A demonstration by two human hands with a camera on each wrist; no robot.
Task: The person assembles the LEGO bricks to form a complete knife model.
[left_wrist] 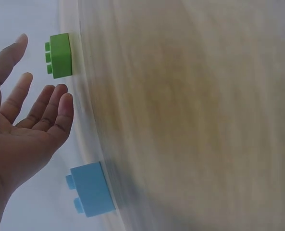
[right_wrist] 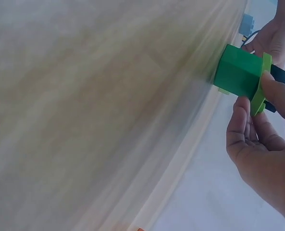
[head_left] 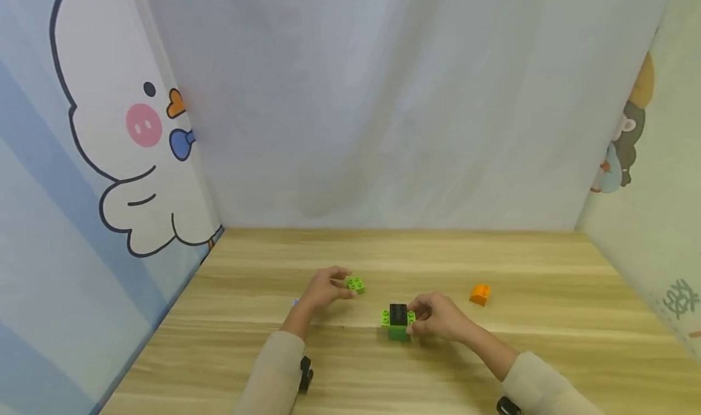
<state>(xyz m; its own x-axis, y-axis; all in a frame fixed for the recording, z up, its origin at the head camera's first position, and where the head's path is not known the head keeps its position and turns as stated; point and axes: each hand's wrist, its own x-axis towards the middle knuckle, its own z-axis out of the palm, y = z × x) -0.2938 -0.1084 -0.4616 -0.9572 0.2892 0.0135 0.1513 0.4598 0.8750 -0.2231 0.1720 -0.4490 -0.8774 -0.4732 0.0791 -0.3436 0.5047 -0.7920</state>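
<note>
A tower of dark-green, lime-green and black plastic bricks (head_left: 398,314) is pinched now at its lime-green layer by the right grip (head_left: 440,317), midway between the side edges of the wooden surface (head_left: 208,366). Nearer the far edge, a lime-green studded plastic brick (head_left: 355,285) is flanked by the spread left grip (head_left: 324,289); toward the right edge, an orange round-topped plastic brick (head_left: 479,294) is seen.

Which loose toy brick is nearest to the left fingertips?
The lime-green brick, ahead of the left hand; the light-blue brick lies by that wrist, the orange curved brick beyond the right hand.
</note>
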